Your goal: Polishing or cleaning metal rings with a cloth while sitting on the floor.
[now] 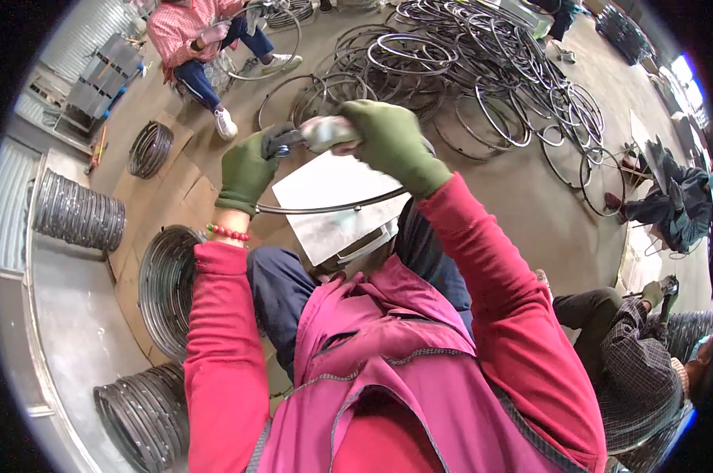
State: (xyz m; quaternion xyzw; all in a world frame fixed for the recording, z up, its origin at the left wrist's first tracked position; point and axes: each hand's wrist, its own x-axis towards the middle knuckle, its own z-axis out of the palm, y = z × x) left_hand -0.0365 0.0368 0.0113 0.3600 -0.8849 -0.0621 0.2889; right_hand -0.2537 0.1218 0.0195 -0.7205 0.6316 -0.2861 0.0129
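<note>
A thin dark metal ring (336, 210) is raised over my lap, its lower arc showing between my wrists. My left hand (247, 169), in a green glove, is closed around the ring's left side; a dark piece (284, 141) shows at its fingertips. My right hand (392, 143), also green-gloved, has its fingers closed on a blurred, pale object (329, 134), whose kind I cannot make out. That object meets the dark piece by my left fingers. Beneath the ring, a white board or box top (325, 197) lies between my knees.
A large tangled heap of metal rings (459, 71) covers the floor ahead. Ring stacks (167, 288) stand on cardboard at my left, with more (79, 210) by the wall. One person (206, 47) sits ahead left holding a ring; another (636, 355) sits close at my right.
</note>
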